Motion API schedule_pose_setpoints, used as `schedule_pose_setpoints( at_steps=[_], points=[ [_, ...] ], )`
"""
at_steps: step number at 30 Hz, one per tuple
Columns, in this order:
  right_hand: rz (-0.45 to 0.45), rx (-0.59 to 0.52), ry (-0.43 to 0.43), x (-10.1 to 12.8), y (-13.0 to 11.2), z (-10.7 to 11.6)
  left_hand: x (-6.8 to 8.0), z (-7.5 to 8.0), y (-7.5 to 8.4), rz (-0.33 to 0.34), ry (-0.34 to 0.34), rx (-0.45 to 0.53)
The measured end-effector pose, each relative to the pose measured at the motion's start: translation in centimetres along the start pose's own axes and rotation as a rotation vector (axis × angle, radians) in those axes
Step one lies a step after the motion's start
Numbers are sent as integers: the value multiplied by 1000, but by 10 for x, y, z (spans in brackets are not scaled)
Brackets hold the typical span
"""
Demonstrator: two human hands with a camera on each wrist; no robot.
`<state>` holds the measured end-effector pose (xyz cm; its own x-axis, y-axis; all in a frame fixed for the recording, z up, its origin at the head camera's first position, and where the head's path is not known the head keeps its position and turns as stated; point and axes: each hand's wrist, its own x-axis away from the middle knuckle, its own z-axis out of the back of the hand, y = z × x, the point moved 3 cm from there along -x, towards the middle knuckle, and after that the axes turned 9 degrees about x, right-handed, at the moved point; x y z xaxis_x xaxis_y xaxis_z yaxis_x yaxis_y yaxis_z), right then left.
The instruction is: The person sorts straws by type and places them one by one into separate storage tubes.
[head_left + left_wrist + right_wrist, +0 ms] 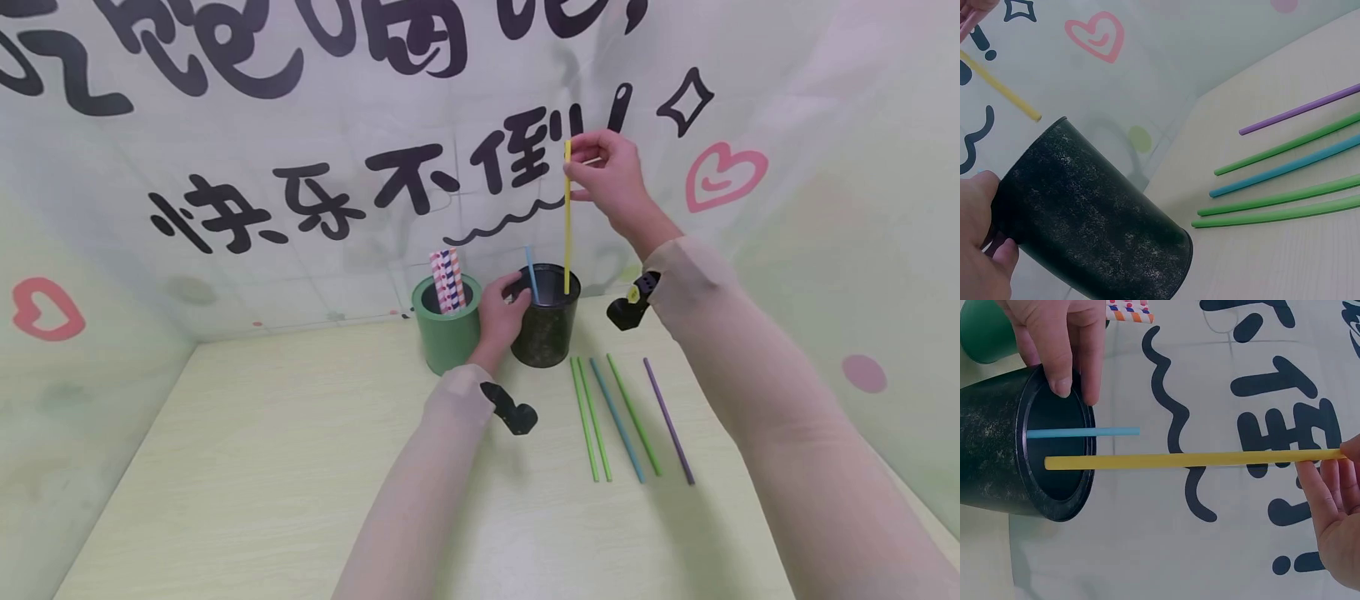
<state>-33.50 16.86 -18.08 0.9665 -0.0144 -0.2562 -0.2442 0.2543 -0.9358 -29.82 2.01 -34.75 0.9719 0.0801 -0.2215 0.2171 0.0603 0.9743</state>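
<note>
My right hand (600, 171) pinches the top of a long yellow straw (567, 218) held upright, its lower end just inside the mouth of a black cup (546, 327). In the right wrist view the yellow straw (1191, 460) reaches into the black cup (997, 450) beside a light blue straw (1082, 432). My left hand (501, 315) grips the black cup's left side, fingers over its rim (1079, 359). The left wrist view shows that cup (1094, 219) and the yellow straw's tip (1004, 87).
A green cup (446, 333) with striped paper straws (447, 279) stands left of the black cup. Several loose straws, green (585, 417), blue (617, 421) and purple (669, 421), lie on the pale wooden table (247, 467). A printed backdrop walls in the back and sides.
</note>
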Motion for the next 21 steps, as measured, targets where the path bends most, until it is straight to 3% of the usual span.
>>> schedule_pose_setpoints(
  at_steps=[7, 21],
  points=[
    [-9, 51, -21, -2, 14, -11, -1, 0, -1, 5, 3, -3],
    [-142, 154, -83, 5, 71, -27, 0, 0, 0, 8, -1, -20]
  ],
)
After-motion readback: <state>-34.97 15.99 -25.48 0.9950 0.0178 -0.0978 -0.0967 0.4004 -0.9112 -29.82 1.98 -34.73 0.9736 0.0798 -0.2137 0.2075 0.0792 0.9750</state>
